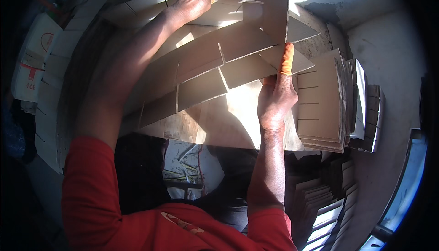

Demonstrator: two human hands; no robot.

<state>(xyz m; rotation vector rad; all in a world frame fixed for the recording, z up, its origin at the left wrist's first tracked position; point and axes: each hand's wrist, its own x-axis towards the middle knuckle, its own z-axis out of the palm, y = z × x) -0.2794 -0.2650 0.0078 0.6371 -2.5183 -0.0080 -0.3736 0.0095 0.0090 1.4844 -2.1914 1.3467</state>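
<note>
Two long slotted cardboard divider strips (201, 88) run side by side across the table's middle. An upright cardboard crosspiece (273, 8) meets them at their right end. My right hand (278, 98) holds this joined divider there, with an orange finger cot on the stretched index finger lying against the crosspiece; the thumb is partly behind the cardboard. At the far side, my left hand (196, 0) is closed, its fingers curled over the slotted cardboard pieces (215, 13). It also wears an orange finger cot. What its fingertips grip is hidden.
A wooden table top (183, 127) lies under the work, partly in bright sun. Stacked slotted cardboard sheets (320, 100) stand at its right edge. More cardboard pieces (324, 205) are piled low on the right. At the left is a white box (36, 59) with red marks.
</note>
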